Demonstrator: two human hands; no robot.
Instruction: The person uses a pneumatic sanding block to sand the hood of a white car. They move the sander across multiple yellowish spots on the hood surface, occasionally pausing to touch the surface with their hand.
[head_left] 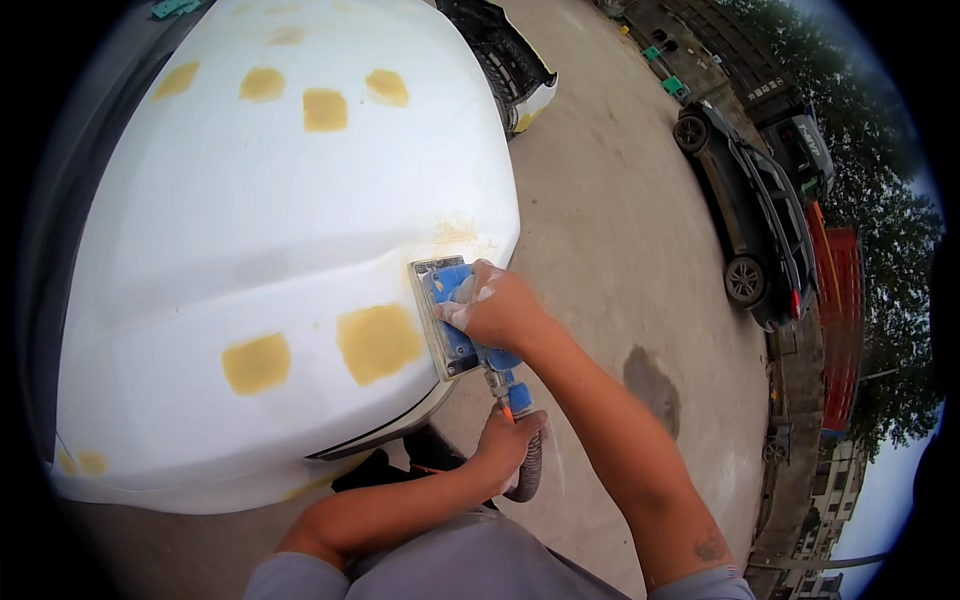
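Observation:
A white car hood (270, 200) with several yellow filler patches (379, 344) fills the left side. At its front edge, my right hand (493, 303) is closed over the top of a blue sander (458, 340). The sander's flat rectangular pad lies against the hood, beside a large yellow patch. Below it, my left hand (508, 446) wraps round the fitting and ribbed hose (527, 470) at the sander's rear end. White dust coats the fingers of my right hand.
A detached bumper (530, 105) lies on the concrete ground (600, 220) beyond the hood. A dark car (755, 210) is parked to the right, near a red truck bed (843, 320). Dark parts (405, 465) sit under the hood's front edge near my left forearm.

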